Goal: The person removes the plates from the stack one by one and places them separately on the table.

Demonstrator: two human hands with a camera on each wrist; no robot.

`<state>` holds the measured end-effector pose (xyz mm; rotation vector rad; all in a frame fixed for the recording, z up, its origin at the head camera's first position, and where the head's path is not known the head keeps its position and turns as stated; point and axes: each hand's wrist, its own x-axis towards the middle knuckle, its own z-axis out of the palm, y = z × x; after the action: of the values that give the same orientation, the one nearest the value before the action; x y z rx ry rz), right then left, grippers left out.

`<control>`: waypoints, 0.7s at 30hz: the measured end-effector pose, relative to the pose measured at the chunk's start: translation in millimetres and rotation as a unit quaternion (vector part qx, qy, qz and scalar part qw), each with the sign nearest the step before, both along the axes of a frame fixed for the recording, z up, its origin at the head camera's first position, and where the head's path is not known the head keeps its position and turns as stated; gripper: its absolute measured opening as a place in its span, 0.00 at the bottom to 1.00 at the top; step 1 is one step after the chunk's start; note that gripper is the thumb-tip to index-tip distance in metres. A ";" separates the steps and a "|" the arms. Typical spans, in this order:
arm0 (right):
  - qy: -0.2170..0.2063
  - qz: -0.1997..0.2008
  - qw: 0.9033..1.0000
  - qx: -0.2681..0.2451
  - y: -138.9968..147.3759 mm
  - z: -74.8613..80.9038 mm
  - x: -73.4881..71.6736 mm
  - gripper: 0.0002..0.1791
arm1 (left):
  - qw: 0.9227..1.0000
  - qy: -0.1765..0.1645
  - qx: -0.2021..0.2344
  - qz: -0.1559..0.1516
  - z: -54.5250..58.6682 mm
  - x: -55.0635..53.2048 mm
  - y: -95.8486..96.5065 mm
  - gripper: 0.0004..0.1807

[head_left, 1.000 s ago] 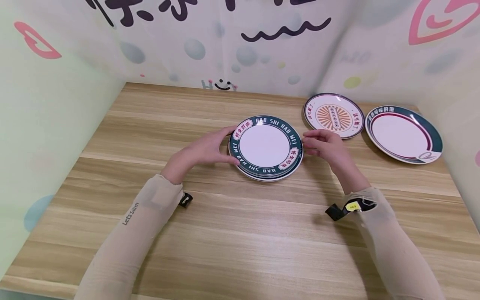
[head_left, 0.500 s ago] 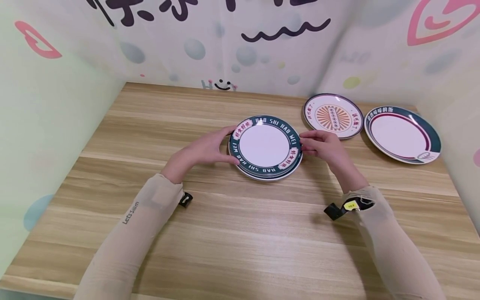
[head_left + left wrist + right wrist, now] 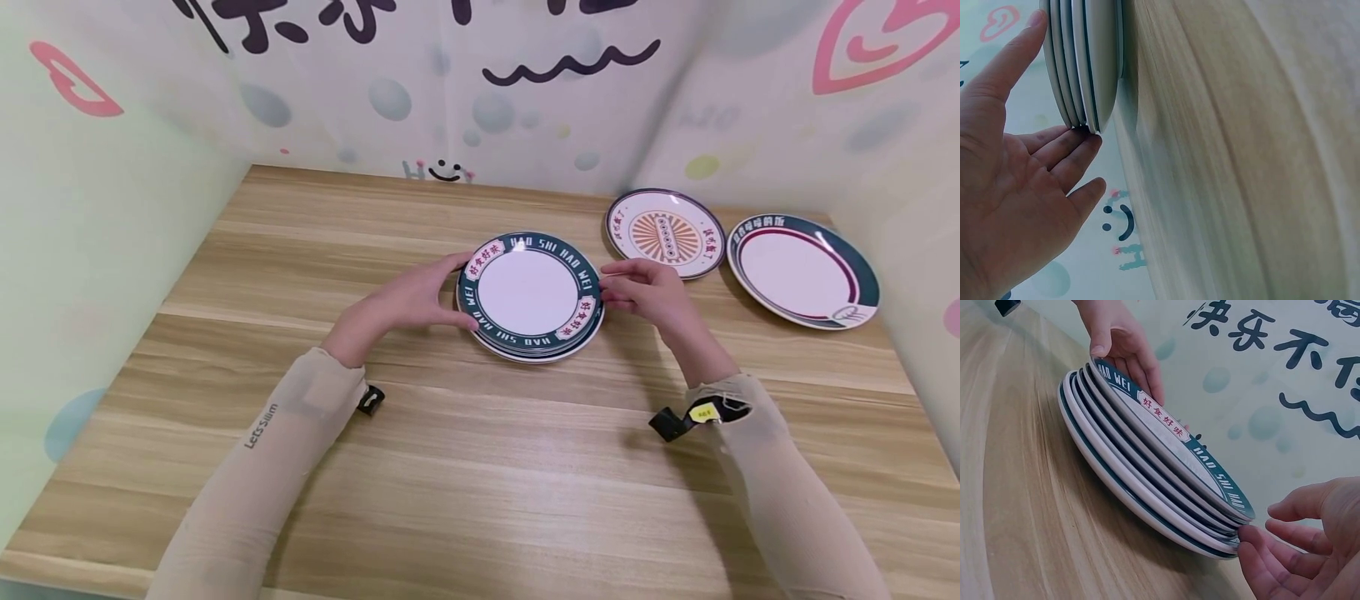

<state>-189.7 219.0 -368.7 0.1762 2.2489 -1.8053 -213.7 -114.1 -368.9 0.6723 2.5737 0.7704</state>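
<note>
A stack of several round plates (image 3: pixel 528 292) stands on the wooden table, the top one white with a dark green lettered rim. My left hand (image 3: pixel 412 298) lies at the stack's left side with thumb and fingers spread. In the left wrist view its fingertips (image 3: pixel 1092 142) touch the plate edges, and the thumb reaches the top plate's rim. At the opposite side, my right hand (image 3: pixel 647 292) touches the edges with its fingertips (image 3: pixel 1249 536). The right thumb stands off the plates in the right wrist view.
Behind my right hand lies a white plate (image 3: pixel 666 233) with an orange sunburst. Right of it is a larger white plate (image 3: pixel 801 271) with a partly green rim. A printed cloth wall (image 3: pixel 495 108) borders the table (image 3: pixel 480 483) at the back.
My right hand has moved slightly left, in to the edge of the stack. The left hand and the stack stay almost where they were.
</note>
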 end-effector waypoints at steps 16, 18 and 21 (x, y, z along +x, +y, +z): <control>0.022 0.008 1.000 0.006 -1.1 3.5 4.4 0.22 | 1.000 0.001 -0.016 0.007 1.5 0.4 1.9 0.59; 0.022 0.014 1.000 -0.003 -1.0 4.0 5.2 0.22 | 1.000 0.004 -0.018 0.006 1.4 0.3 2.0 0.59; 0.019 0.020 1.000 0.001 -1.9 3.3 5.5 0.22 | 1.000 0.006 -0.023 0.005 1.6 0.4 2.4 0.59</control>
<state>-184.2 217.1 -365.3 0.0962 2.2628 -1.8019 -213.3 -111.6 -367.3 0.6529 2.5994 0.7096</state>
